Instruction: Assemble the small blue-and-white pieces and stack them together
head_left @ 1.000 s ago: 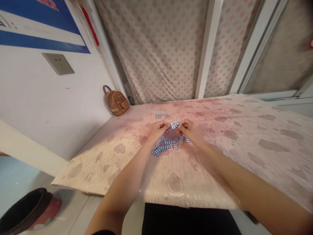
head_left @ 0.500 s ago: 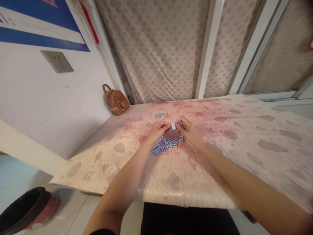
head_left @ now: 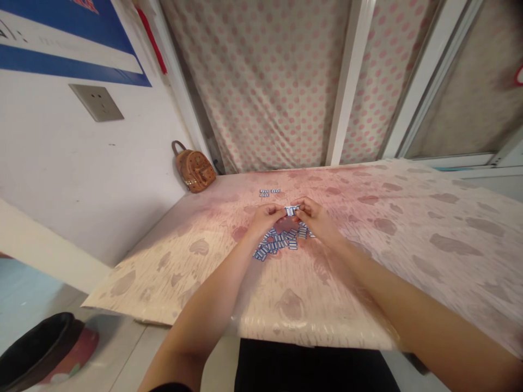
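Observation:
Between my fingertips, just above the table, is a small white piece with blue edges (head_left: 291, 210); it is too small to name more exactly. My left hand (head_left: 268, 217) pinches its left end, while my right hand (head_left: 311, 214) grips the right end. Below the hands lies a loose pile of similar blue-and-white striped pieces (head_left: 279, 240), partly covered by my right hand. Farther back, several pieces are laid out in neat short rows (head_left: 265, 191).
A patterned plastic cover spreads over the table (head_left: 294, 305). At its far left corner a small brown backpack (head_left: 196, 170) leans against the wall. A polka-dot curtain (head_left: 269, 87) hangs behind the table. On the floor at lower left stands a dark-rimmed bin (head_left: 77, 348).
Both hands stay almost in place, still holding the piece between them. The piece is turned very slightly. The pile and the rows look the same.

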`<state>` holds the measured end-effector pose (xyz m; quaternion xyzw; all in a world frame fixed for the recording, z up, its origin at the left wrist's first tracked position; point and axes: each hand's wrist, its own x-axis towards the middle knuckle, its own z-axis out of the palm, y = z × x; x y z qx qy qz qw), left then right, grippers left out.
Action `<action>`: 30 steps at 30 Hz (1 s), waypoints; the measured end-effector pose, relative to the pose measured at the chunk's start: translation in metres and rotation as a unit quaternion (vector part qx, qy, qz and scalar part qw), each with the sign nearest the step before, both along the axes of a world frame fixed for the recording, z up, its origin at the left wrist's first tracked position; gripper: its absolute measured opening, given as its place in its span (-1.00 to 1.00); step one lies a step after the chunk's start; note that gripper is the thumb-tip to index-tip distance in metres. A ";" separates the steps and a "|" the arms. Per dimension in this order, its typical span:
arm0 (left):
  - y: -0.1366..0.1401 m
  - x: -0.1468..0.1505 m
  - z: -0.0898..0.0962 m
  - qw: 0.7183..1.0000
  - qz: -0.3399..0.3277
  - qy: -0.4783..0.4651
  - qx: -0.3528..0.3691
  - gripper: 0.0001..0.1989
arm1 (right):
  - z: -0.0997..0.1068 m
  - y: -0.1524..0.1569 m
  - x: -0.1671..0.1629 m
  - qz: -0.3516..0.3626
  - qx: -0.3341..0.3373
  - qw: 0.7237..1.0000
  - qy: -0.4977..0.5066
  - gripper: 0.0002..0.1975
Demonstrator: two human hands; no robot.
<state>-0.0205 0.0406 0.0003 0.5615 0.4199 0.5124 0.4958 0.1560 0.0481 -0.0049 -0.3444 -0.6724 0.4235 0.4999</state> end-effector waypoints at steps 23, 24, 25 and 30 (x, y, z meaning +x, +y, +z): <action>0.003 0.004 -0.005 0.999 0.048 -0.014 -0.003 -0.79 | 0.012 -0.008 0.004 -0.166 -0.005 0.978 -0.126 -0.86; 0.003 0.004 -0.005 0.999 0.042 -0.018 -0.005 -0.76 | 0.011 -0.008 0.004 -0.170 0.004 0.976 -0.133 -0.86; 0.004 0.004 -0.006 0.999 0.037 -0.021 -0.006 -0.74 | 0.010 -0.007 0.004 -0.172 0.011 0.975 -0.138 -0.85; 0.004 0.005 -0.007 1.000 0.024 -0.008 -0.001 -0.72 | 0.002 -0.003 0.003 -0.165 0.029 0.976 -0.139 -0.85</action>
